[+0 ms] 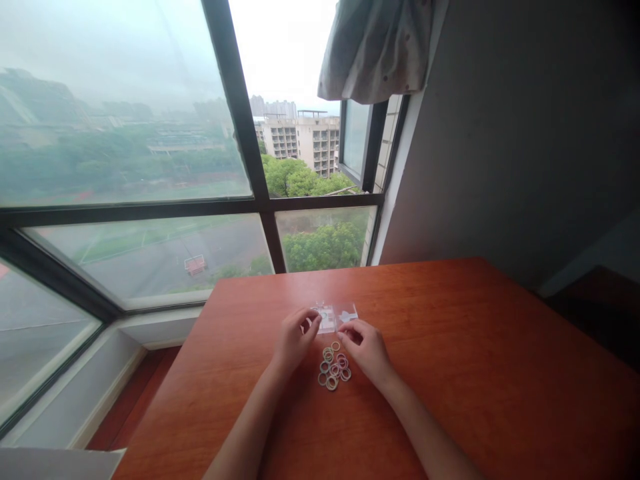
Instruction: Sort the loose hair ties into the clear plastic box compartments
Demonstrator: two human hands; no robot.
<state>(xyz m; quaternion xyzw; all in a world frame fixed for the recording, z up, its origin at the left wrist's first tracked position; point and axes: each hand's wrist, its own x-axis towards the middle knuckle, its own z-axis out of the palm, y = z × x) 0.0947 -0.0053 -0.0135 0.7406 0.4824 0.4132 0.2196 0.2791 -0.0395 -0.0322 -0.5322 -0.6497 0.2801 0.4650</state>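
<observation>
A small clear plastic box (327, 324) lies opened out on the table, its transparent lid (349, 308) on the right with a pale, whitish shape showing in it. My left hand (296, 337) is at the box's left side, thumb and fingers curled together; whatever is between the tips is too small to make out. At the near edge of the lid, my right hand (367, 347) has thumb and forefinger closed on the box's edge. Between my wrists lies a loose cluster of thin coloured rings (335, 369), green, yellow and pink, several overlapping. They look like narrow tape rolls.
The reddish-brown wooden table (450, 360) extends on both sides of my arms. Beyond its far edge stands a dark-framed window (265, 203) with one open pane (357, 140). A grey curtain (377, 53) hangs above, and a wall (500, 147) rises at the right.
</observation>
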